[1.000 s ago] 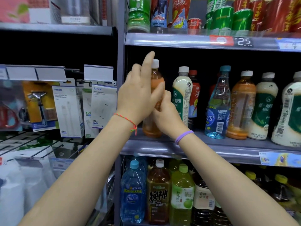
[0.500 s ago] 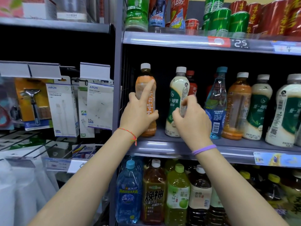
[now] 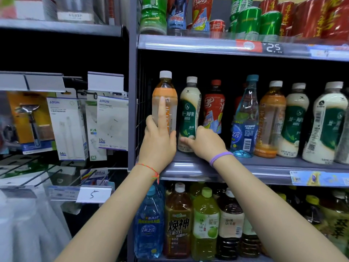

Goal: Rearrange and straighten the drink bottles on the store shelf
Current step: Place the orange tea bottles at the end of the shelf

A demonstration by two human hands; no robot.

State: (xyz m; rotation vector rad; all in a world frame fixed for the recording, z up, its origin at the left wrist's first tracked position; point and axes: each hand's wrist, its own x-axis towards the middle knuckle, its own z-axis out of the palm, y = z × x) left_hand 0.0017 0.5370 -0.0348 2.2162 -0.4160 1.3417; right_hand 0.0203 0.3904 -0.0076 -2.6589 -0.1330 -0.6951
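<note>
An orange-labelled tea bottle (image 3: 164, 95) stands upright at the left end of the middle shelf (image 3: 264, 168). My left hand (image 3: 157, 140) grips its lower part, the index finger pointing straight up along the label. Beside it stands a cream and green milk tea bottle (image 3: 189, 108). My right hand (image 3: 204, 141) holds that bottle low down, fingers curled round its base. To the right follow a red iced tea bottle (image 3: 213, 106), a blue bottle (image 3: 244, 118), another orange bottle (image 3: 271, 118) and more cream and green bottles (image 3: 294, 120).
The upper shelf (image 3: 188, 41) carries green and red cans and bottles. Below, large bottles (image 3: 178, 224) of water, tea and green drink stand packed. Left of the grey upright post (image 3: 132, 110), charger packs (image 3: 68, 127) and a razor hang on hooks.
My left hand has set the orange bottle down at the shelf's left end and slid lower on it. My right hand left that bottle and took the milk tea bottle low down.
</note>
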